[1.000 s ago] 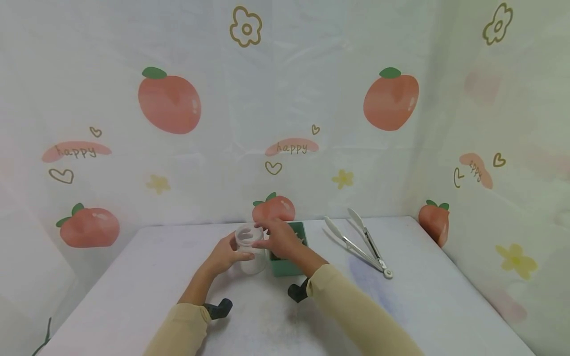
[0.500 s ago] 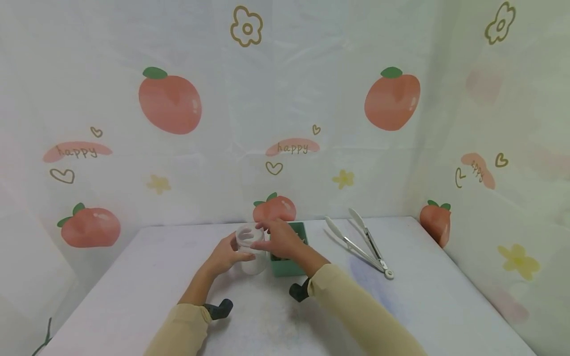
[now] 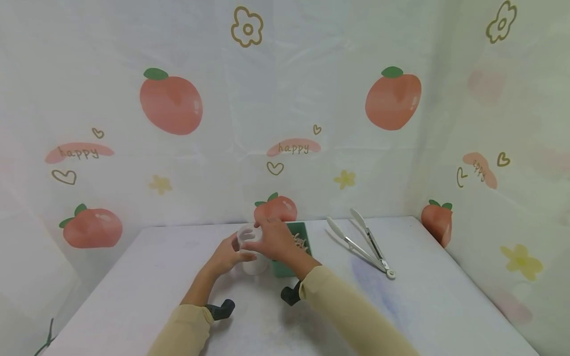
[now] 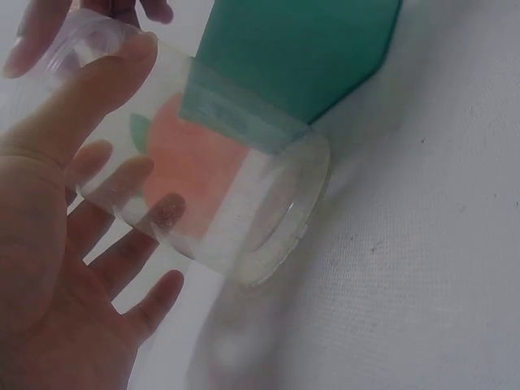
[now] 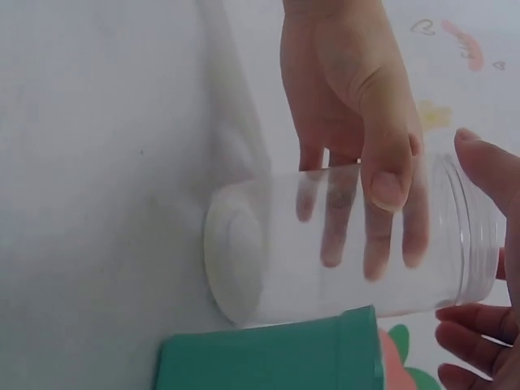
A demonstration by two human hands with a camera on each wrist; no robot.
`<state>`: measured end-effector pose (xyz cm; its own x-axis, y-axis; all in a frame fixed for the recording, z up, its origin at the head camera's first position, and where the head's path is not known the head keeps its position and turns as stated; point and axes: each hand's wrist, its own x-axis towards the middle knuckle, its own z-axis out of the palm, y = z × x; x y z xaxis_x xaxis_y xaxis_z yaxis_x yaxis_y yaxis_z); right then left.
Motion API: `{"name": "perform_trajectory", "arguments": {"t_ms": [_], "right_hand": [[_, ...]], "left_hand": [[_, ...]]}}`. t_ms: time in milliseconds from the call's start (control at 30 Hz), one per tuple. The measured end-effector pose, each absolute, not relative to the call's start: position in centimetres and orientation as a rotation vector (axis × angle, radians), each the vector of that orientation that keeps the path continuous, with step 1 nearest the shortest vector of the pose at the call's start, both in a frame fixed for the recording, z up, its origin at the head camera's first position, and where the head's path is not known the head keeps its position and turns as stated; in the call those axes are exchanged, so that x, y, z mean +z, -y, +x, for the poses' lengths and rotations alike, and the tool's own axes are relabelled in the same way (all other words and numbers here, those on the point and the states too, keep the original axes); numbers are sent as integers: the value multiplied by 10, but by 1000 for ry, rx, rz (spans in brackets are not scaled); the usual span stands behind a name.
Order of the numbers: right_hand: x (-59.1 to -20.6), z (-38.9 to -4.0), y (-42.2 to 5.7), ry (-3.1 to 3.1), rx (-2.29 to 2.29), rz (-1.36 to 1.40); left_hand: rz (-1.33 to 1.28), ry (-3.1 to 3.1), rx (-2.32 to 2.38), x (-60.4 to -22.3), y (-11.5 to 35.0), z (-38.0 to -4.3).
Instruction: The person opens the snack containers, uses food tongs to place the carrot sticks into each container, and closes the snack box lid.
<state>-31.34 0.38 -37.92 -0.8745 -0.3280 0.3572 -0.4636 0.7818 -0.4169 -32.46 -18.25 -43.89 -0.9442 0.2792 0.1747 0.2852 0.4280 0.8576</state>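
A clear plastic jar (image 3: 255, 264) stands upright on the table in the head view. My left hand (image 3: 227, 254) holds its side, thumb and fingers spread around the wall; the left wrist view shows the fingers through the jar (image 4: 236, 187). At the jar's mouth, my right hand (image 3: 277, 241) spans the ringed collar (image 5: 471, 227) with thumb and fingers on opposite sides. Whether that collar is a clear lid or the bare neck, I cannot tell. A green box (image 3: 285, 269) stands close beside the jar, partly hidden by my right hand, with pale, thin, twisted pieces (image 3: 300, 241) inside.
Metal tongs (image 3: 367, 249) with pale tips lie spread on the table to the right of the green box. The white table (image 3: 156, 296) ends at a fruit-printed backdrop (image 3: 294, 99). A dark cable (image 3: 48, 336) shows at the lower left.
My right hand has shifted left and further over the jar's mouth, uncovering more of the green box's contents. My left hand keeps its place on the jar.
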Motion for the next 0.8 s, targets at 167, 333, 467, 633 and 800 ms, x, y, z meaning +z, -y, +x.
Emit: {"name": "perform_trajectory", "arguments": {"t_ms": [167,333,467,633,800], "right_hand": [[-382,-314,-6,2676,776,624],[-382,-313,-10,2615,879,680],[-383,-313,-13,2585,918,725],[-384,-315,-15,2573,943,769],[-384,-317,-18,2574,929,829]], "left_hand": [[-534,2646,-1591,-439,183,-325],[-545,2637,-1592,-439,184,-325],[-558,2625,-1592,-439,183,-325],[-539,2632,-1601,-439,183,-324],[-528,2630,-1615,-439,183,-326]]}}
